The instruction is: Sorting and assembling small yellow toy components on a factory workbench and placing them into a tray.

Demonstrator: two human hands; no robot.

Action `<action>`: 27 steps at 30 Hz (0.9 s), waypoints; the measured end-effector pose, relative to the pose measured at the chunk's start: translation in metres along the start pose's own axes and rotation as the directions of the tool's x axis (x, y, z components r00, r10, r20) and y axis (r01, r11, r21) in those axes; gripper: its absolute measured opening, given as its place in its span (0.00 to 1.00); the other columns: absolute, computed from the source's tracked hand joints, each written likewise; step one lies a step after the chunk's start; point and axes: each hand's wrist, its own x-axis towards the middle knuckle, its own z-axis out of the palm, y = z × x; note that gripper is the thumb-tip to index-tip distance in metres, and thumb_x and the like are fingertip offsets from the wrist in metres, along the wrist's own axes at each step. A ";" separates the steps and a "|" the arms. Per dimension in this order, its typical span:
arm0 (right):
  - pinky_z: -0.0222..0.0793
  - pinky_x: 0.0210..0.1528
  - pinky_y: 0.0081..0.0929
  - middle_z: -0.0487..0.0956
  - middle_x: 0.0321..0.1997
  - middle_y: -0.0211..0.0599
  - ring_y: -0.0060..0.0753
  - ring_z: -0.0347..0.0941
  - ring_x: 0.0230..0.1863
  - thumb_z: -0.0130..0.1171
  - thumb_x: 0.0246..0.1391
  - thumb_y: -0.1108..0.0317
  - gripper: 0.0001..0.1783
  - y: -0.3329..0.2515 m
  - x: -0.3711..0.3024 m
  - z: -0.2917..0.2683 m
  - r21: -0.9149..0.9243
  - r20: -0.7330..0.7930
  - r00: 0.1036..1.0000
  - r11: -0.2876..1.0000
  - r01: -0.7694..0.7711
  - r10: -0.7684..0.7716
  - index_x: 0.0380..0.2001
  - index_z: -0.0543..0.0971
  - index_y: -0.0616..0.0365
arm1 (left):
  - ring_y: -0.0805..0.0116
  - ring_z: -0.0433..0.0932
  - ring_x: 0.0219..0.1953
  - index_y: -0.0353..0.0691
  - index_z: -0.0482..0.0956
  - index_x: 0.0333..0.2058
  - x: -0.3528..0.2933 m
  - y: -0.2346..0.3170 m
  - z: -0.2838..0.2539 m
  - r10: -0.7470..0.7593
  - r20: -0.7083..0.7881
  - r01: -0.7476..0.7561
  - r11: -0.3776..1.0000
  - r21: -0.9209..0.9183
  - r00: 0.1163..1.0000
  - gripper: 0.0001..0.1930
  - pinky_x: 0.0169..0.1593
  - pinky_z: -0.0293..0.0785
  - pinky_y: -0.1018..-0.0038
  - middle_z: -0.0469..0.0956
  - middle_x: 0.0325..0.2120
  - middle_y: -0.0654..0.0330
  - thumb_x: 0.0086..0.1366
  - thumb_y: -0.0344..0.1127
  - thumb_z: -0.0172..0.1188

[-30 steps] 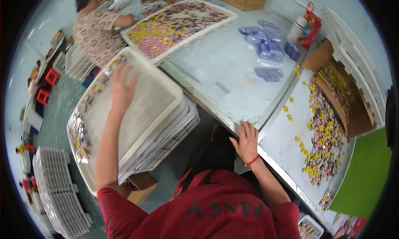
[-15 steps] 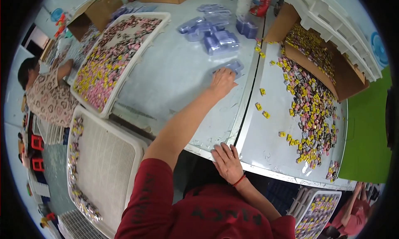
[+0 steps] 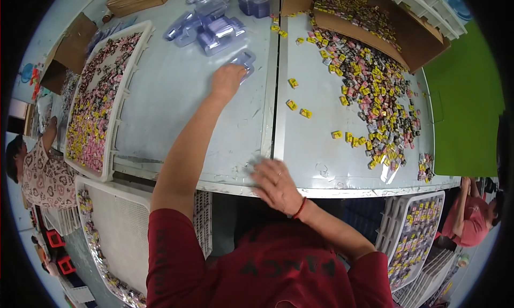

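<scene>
Head camera view: A worker in a dark red shirt (image 3: 267, 265) extends the left arm across a pale worktable (image 3: 155, 115) divided by a dark seam (image 3: 277, 94). Near the seam, on its left, the left hand (image 3: 226, 82) bends its fingers over the near end of a clear, bluish plastic shell (image 3: 244, 59); the fingertips are hidden, and whether they grip it cannot be told. The right hand (image 3: 277, 186), open and blurred at the fingers, is at the seam's near end, a red bracelet (image 3: 300, 208) on its wrist. More plastic shells (image 3: 211, 32) are heaped left of the seam, beyond the first, with a large white tray (image 3: 121, 99) of small pink, yellow and dark pieces farther left. Right of the seam, loose pieces (image 3: 377, 94) in similar colours spread before an open cardboard box (image 3: 423, 37) holding more. A co-worker (image 3: 48, 179) in a patterned top is well left of the seam.
</scene>
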 end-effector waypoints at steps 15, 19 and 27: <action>0.39 0.68 0.55 0.69 0.60 0.36 0.39 0.56 0.66 0.48 0.58 0.51 0.26 0.201 0.043 -0.116 -0.648 -0.241 0.908 0.640 -0.413 0.342 0.54 0.70 0.57 | 0.57 0.77 0.27 0.38 0.81 0.28 0.003 0.028 -0.007 -0.164 0.044 0.167 0.984 -0.069 0.986 0.14 0.32 0.72 0.64 0.79 0.24 0.54 0.55 0.45 0.65; 0.50 0.63 0.55 0.70 0.57 0.41 0.43 0.62 0.62 0.55 0.54 0.53 0.25 0.207 0.034 -0.175 -0.619 -0.196 0.953 0.725 -0.303 0.231 0.50 0.72 0.58 | 0.52 0.76 0.37 0.36 0.77 0.41 0.011 0.036 0.008 0.134 -0.232 -0.115 0.989 0.093 0.963 0.19 0.40 0.71 0.63 0.77 0.32 0.51 0.57 0.44 0.64; 0.58 0.60 0.48 0.68 0.56 0.60 0.63 0.63 0.57 0.44 0.56 0.36 0.38 0.370 -0.005 -0.286 -0.411 -0.672 0.485 0.262 -0.873 0.560 0.53 0.70 0.59 | 0.44 0.71 0.48 0.32 0.69 0.51 0.113 0.123 0.111 0.074 -0.095 -0.095 0.965 -0.243 0.993 0.30 0.53 0.67 0.59 0.73 0.45 0.41 0.59 0.50 0.61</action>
